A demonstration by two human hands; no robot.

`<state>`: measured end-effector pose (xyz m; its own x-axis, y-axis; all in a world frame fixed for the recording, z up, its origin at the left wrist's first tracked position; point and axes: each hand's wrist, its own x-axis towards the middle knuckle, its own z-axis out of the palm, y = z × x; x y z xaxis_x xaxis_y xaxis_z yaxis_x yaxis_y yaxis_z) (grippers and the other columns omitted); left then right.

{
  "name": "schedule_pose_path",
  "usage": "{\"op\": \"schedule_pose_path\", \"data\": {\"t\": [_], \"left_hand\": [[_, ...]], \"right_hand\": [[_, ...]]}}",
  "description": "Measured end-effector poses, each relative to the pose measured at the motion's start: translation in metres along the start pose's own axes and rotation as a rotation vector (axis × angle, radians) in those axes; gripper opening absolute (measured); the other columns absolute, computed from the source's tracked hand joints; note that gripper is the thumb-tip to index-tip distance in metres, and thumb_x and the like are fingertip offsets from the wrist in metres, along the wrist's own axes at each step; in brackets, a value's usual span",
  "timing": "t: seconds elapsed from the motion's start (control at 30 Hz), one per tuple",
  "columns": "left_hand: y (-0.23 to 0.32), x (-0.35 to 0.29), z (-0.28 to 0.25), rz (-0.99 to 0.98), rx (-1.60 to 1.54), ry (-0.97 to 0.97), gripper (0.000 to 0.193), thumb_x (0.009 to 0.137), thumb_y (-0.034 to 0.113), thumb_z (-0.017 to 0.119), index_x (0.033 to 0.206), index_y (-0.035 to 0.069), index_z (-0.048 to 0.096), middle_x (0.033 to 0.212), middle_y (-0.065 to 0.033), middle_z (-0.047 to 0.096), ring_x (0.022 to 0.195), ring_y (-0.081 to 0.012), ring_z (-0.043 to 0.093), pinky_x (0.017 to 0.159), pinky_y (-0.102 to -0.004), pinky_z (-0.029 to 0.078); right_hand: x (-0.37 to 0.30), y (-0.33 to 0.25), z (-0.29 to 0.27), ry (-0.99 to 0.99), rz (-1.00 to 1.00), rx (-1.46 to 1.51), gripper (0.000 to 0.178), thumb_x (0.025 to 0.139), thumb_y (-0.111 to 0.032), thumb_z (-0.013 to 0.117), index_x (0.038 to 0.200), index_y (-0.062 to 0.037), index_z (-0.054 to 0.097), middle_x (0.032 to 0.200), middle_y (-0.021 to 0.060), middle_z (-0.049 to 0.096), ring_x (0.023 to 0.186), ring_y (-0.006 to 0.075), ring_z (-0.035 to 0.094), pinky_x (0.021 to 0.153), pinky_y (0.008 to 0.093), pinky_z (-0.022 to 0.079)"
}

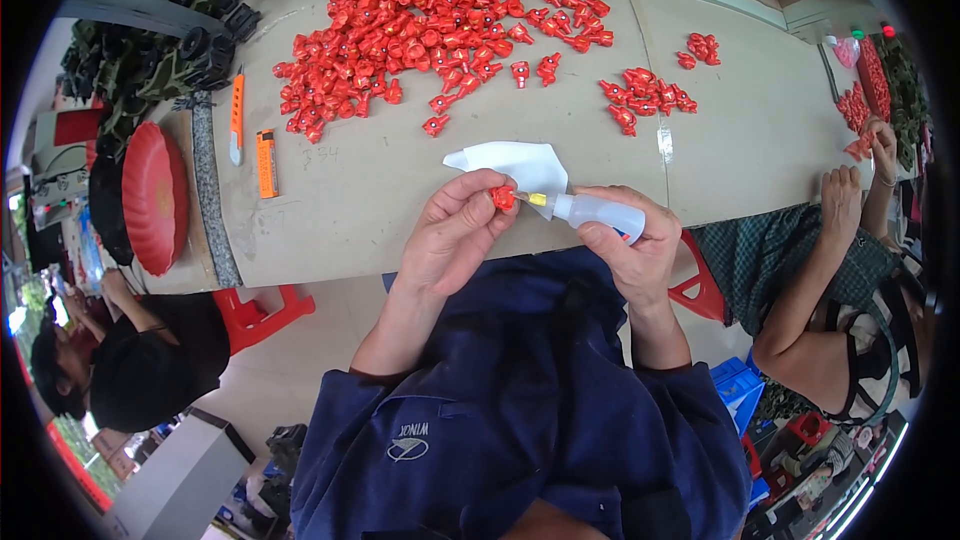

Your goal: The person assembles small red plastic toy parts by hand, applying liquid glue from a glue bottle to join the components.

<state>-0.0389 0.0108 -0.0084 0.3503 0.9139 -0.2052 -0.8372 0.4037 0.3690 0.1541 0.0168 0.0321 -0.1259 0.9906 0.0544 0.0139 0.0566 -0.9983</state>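
My left hand (455, 230) pinches a small red plastic part (503, 198) between thumb and fingers, above the table's near edge. In my right hand (640, 245) is a translucent white squeeze bottle (597, 215), tilted nearly level. Its yellow-collared nozzle (537, 199) points left, with the tip at or very near the red part; I cannot tell if they touch. Just beyond my hands lies a white sheet of paper (515, 165), partly under the nozzle. A large heap of similar red parts (430, 35) spreads over the far table, with a smaller cluster (645, 97) to its right.
An orange utility knife (237, 118) and an orange box-shaped item (267, 164) lie at the left. Beyond them stands a red scalloped dish (156, 198). Green toy vehicles (195, 60) pile up far left. Co-workers sit on both sides; a hand (880, 150) at right holds red parts.
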Motion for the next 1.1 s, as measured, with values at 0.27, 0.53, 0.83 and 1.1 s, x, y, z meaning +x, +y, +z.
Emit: {"op": "schedule_pose_path", "data": {"t": [0.27, 0.53, 0.83, 1.1], "left_hand": [[0.001, 0.0, 0.0, -0.005, 0.003, 0.016, 0.02, 0.084, 0.006, 0.052, 0.103, 0.003, 0.057, 0.097, -0.0086, 0.058, 0.09, -0.0145, 0.053, 0.08, -0.0265, 0.042], [0.0, 0.001, 0.0, -0.005, 0.018, 0.023, 0.022, 0.082, 0.003, 0.053, 0.103, 0.006, 0.059, 0.102, -0.0101, 0.057, 0.085, -0.0149, 0.048, 0.07, -0.0243, 0.038], [0.002, 0.002, -0.004, -0.012, -0.065, 0.018, 0.019, 0.082, 0.003, 0.054, 0.101, 0.003, 0.055, 0.099, -0.0091, 0.057, 0.093, -0.0154, 0.054, 0.083, -0.0271, 0.042], [0.005, -0.004, -0.009, 0.04, -0.032, 0.038, 0.018, 0.081, 0.0, 0.054, 0.099, 0.003, 0.056, 0.097, -0.0095, 0.059, 0.091, -0.0172, 0.057, 0.083, -0.0279, 0.045]], "right_hand": [[0.001, 0.0, 0.0, 0.002, 0.0, -0.027, 0.025, 0.069, -0.003, 0.069, 0.092, 0.0032, 0.061, 0.077, 0.0089, 0.062, 0.066, 0.0104, 0.057, 0.056, 0.0202, 0.044], [0.002, -0.003, 0.0, 0.022, 0.069, 0.006, 0.026, 0.071, -0.012, 0.067, 0.092, 0.0034, 0.062, 0.078, 0.0073, 0.062, 0.065, 0.0092, 0.054, 0.057, 0.0196, 0.041], [0.0, 0.002, -0.007, 0.074, 0.084, 0.107, 0.027, 0.071, -0.002, 0.067, 0.096, 0.0025, 0.06, 0.084, 0.0073, 0.061, 0.073, 0.0096, 0.056, 0.063, 0.0211, 0.045], [0.059, 0.031, 0.016, 0.124, 0.039, 0.044, 0.031, 0.072, -0.005, 0.066, 0.101, 0.0016, 0.057, 0.091, 0.0068, 0.059, 0.08, 0.0119, 0.056, 0.071, 0.024, 0.044]]}}
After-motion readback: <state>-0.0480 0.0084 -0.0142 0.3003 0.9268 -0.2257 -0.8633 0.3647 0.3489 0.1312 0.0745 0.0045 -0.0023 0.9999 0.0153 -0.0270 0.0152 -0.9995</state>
